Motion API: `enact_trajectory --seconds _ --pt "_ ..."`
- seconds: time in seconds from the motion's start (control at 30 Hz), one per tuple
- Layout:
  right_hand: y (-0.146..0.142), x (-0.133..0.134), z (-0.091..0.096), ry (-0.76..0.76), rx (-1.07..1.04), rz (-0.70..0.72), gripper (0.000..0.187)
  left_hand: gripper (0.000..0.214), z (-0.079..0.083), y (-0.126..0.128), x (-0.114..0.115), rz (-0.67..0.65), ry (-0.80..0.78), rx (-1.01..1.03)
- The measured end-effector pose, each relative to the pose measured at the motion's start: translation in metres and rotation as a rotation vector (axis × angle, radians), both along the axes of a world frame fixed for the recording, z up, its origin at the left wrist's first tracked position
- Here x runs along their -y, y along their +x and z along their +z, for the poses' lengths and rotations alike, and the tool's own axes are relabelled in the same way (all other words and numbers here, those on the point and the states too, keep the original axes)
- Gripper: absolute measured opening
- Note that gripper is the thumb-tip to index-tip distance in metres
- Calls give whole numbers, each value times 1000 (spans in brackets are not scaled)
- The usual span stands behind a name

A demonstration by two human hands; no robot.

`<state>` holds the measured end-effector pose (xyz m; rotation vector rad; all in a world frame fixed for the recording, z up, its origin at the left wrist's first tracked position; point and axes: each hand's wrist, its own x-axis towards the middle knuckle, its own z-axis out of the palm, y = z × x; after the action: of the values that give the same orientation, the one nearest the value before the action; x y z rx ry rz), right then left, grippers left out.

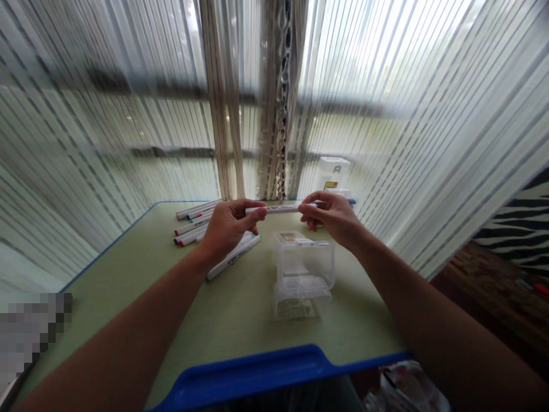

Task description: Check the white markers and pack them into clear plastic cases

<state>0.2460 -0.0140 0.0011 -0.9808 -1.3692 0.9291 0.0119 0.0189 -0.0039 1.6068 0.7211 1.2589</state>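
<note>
A white marker (281, 209) is held level above the green table (240, 309), one end in each hand. My left hand (229, 226) pinches its left end with curled fingers. My right hand (330, 216) grips the right end. Below and between the hands stands a clear plastic box (305, 263) with its clear lid (302, 300) lying open in front of it. Several more white markers (195, 224) with coloured caps lie on the table behind and under my left hand. One of them (234, 257) sticks out below the left wrist.
The table has a blue rim with a blue handle-like tray (253, 375) at its near edge. A white container (333, 173) stands at the back by striped sheer curtains (429, 143). A zebra-patterned surface (518, 220) lies to the right.
</note>
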Motion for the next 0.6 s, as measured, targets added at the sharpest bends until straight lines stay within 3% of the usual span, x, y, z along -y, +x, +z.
enact_trajectory --seconds 0.4,0.6 --pt "4 -1 7 -98 -190 95 33 31 2 -3 -3 -90 -135 123" --pt "7 -1 9 -108 -238 131 23 21 4 -4 -5 -148 -199 207"
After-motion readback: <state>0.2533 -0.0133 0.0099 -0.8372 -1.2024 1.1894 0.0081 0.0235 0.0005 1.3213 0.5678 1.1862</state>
